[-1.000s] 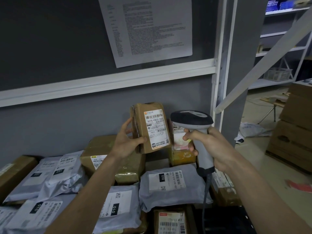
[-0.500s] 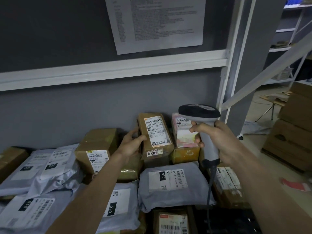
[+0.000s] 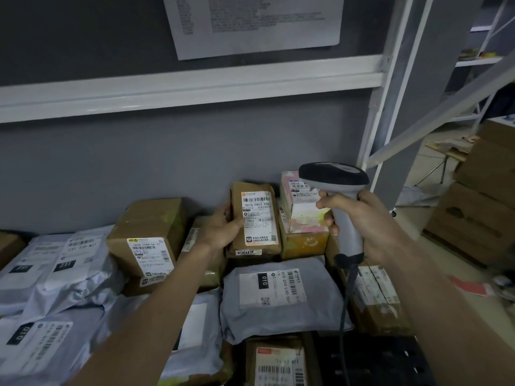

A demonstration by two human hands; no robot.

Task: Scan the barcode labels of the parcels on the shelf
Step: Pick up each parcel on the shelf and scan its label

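Brown parcel (image 3: 255, 218) standing upright against the grey wall (image 3: 139, 162), at the back of the shelf's pile, white barcode label (image 3: 257, 215) facing out. Held at its left edge by the left hand (image 3: 220, 229), thumb laid across the front, fingers curled behind. Resting on another brown box with a "6023" sticker (image 3: 249, 252). Just to the right, touching, a pink-and-white box (image 3: 299, 207) atop a yellowish carton (image 3: 303, 243). Partly in front of that, the scanner (image 3: 338, 196), upright, dark head above, grey handle wrapped by the right hand (image 3: 362, 218), forefinger curled at the front; cable (image 3: 345, 316) hanging down from the base. Scanner near the parcel, not touching it. Below, a grey mailer marked "010" (image 3: 278, 296); to the left, a taped carton (image 3: 147, 235) and more grey mailers (image 3: 55, 274). Above, a printed sheet (image 3: 250, 20) on the wall, over a white rail (image 3: 195, 87).
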